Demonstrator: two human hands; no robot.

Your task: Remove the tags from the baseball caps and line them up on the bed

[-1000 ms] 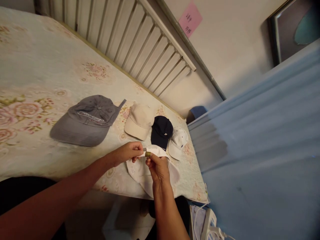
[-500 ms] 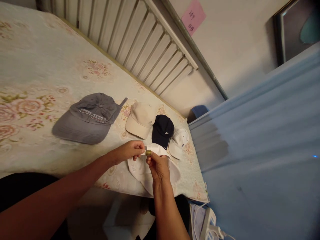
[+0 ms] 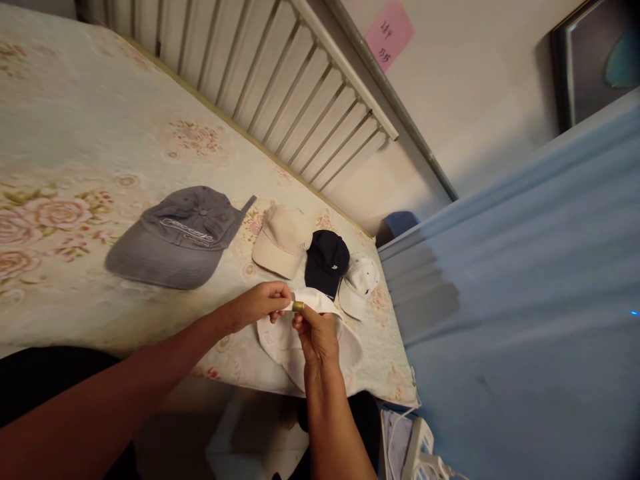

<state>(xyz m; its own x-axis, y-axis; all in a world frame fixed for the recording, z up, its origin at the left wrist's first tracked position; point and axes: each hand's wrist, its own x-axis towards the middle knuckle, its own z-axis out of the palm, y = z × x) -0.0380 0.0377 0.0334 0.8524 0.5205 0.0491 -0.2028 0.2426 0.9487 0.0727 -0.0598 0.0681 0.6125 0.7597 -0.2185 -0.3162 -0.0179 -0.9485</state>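
Both hands, left (image 3: 263, 305) and right (image 3: 315, 333), pinch a white cap's (image 3: 280, 340) strap (brass buckle (image 3: 297, 306)).

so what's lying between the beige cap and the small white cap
The navy cap lies between the beige cap and the small white cap, seen in the head view.

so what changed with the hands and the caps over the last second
Almost nothing. The left hand and right hand keep pinching the strap with its small brass buckle at the back of the white cloth cap; nothing taken up or let go. The grey cap, beige cap, navy cap and small white cap lie as before.
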